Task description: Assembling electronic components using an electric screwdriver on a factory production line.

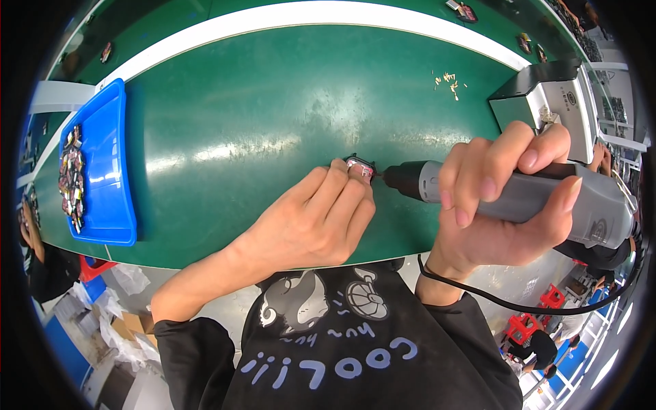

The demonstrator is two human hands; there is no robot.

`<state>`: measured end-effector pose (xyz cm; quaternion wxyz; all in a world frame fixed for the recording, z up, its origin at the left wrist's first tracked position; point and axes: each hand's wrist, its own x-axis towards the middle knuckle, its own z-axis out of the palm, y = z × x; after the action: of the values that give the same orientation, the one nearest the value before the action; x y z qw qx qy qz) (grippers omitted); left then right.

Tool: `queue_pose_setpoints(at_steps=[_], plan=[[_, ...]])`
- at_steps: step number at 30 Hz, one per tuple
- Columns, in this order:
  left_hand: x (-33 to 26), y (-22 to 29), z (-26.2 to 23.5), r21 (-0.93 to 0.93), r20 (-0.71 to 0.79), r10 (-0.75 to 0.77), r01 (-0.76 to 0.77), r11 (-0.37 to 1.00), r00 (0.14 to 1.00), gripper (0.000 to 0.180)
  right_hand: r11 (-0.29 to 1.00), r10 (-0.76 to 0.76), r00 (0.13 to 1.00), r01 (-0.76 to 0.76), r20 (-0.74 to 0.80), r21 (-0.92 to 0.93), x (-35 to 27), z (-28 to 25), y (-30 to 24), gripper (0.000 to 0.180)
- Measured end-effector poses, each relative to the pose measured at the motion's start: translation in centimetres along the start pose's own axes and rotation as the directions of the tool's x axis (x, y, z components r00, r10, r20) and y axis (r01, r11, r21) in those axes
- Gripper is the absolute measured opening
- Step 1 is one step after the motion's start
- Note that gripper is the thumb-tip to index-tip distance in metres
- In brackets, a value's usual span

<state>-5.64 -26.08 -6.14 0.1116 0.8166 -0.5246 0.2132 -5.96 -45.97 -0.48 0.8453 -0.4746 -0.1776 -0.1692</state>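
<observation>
Pinning the small red-and-black part [361, 168] near the middle of the table [239, 89], your left grip [311, 219] is lying at 7 o'clock of it, with the fingers closing on its near side. Your right grip [488, 239] is sitting at 4 o'clock of the part, wrapping fingers and thumb around the grey driver [512, 198]. The driver is lying nearly level, its black nose [408, 179] pointing toward 9 o'clock and its bit [380, 175] ending at the part's 3 o'clock edge; whether the bit is touching, the view is not making clear.

From the part, the blue tray [128, 171] of small pieces [72, 178] is standing at 9 o'clock, the loose brass-colored slivers [447, 83] are lying between 1 and 2 o'clock, and the black-and-white box [570, 102] is standing at 2 o'clock.

You are apparently performing the fastening step at the part's side. The next move is calling for a firm left hold, square bit alignment and straight pressure toward 9 o'clock.
</observation>
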Motion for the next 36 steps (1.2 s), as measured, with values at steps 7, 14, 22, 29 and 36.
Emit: queue_pose_setpoints(at_steps=[7,14,22,29,36], plan=[[-0.02,0.05,0.07,0.01,-0.002,-0.003,0.003,1.0,1.0,0.018,1.0,-0.013,1.0,0.013,0.028,0.001,0.05,-0.19,0.02,0.039],[-0.03,0.07,0.02,0.007,0.019,-0.003,0.003,1.0,1.0,0.022,1.0,-0.009,0.999,0.009,0.033,-0.001,0.1,0.1,0.0,0.04],[0.02,0.08,0.08,0.007,0.01,-0.011,0.01,1.0,1.0,0.022,0.999,0.031,0.994,-0.026,0.103,-0.044,0.16,-0.02,0.04,0.036],[0.08,0.33,-0.45,-0.011,0.078,-0.026,0.027,1.0,0.997,0.022,0.995,0.082,0.993,-0.077,0.089,-0.058,0.19,0.38,0.74,0.027],[0.81,0.03,-0.08,-0.01,0.005,0.009,-0.009,1.0,1.0,0.019,0.955,0.13,0.99,-0.11,0.054,-0.276,0.46,0.43,0.41,0.024]])
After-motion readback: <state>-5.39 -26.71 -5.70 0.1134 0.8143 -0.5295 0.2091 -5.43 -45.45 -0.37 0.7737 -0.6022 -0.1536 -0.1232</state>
